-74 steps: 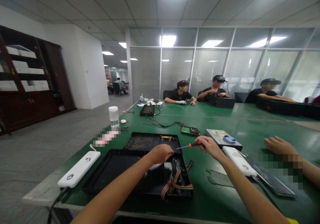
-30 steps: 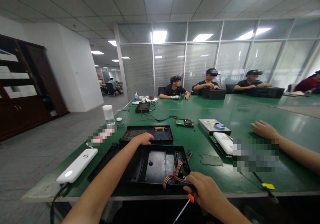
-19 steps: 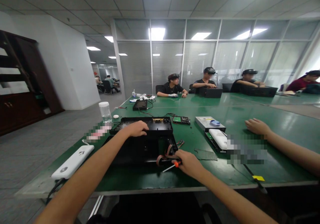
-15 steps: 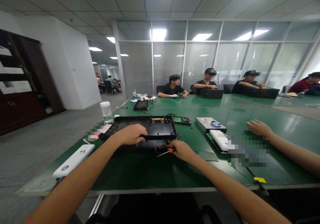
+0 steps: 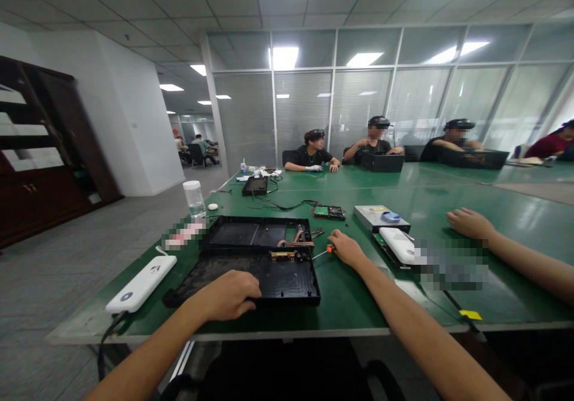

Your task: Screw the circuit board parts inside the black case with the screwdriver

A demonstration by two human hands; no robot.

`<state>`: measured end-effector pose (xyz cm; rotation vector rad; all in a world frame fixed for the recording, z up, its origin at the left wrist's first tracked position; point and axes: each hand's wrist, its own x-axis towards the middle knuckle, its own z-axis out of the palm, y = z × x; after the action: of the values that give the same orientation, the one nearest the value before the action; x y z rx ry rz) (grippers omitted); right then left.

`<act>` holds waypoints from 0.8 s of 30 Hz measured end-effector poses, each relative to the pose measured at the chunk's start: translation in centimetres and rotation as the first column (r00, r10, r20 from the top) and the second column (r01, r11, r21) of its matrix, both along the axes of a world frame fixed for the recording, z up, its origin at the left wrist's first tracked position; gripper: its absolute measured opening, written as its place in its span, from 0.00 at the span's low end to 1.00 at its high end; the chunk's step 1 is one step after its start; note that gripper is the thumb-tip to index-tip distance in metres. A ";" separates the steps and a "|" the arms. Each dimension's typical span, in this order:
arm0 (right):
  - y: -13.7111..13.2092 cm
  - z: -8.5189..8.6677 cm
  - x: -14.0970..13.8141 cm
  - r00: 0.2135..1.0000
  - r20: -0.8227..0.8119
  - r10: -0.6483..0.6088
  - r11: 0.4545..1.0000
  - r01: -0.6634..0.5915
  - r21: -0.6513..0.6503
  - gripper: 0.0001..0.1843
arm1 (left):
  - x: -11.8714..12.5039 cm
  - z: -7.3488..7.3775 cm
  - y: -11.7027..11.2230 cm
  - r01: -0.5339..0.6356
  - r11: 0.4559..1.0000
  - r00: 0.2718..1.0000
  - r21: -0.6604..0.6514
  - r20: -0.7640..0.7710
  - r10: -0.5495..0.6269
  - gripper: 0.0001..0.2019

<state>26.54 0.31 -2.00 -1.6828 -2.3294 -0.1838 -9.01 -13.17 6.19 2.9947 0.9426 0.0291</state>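
Two black plastic case halves lie open on the green table (image 5: 359, 305): a near shell (image 5: 278, 278) and a far shell (image 5: 251, 233), with striped ribbon cables (image 5: 296, 238) between them. My left hand (image 5: 228, 293) grips the near shell's front edge, fingers curled over it. My right hand (image 5: 345, 248) rests on the table to the right of the shells, closed around a small orange-handled screwdriver (image 5: 323, 251) whose tip points left toward the cables.
A white power bank (image 5: 141, 282) with a cable lies at the left edge. A clear bottle (image 5: 194, 199), a green circuit board (image 5: 329, 212), a drive (image 5: 374, 214) and a white device (image 5: 397, 244) are nearby. Another person's hand (image 5: 469, 223) rests at right; people sit at the far end.
The upper case half was lifted, swung over and laid down toward me. My left hand moved with it to the near edge. My right hand carried the screwdriver from the table's front edge back up beside the shells.
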 end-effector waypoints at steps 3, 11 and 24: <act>0.5 0.0 0.4 0.999 -0.025 -0.046 0.999 0.046 -0.008 0.11 | 0.0 -1.4 0.8 -0.044 0.998 0.999 -0.040 -0.030 0.042 0.04; 0.0 0.5 0.2 0.991 -0.115 -0.073 0.997 0.072 -0.014 0.10 | 5.0 -2.0 7.9 -0.016 0.987 0.999 -0.162 0.039 0.023 0.12; 1.0 -0.5 -0.1 0.973 -0.230 -0.024 0.999 0.014 -0.045 0.08 | 10.0 -6.2 12.6 0.318 0.842 0.934 0.435 0.009 -0.357 0.08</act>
<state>26.45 1.33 -2.48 -1.6500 -2.1604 0.0573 1.03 -0.57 -0.04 3.4783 0.4241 0.4206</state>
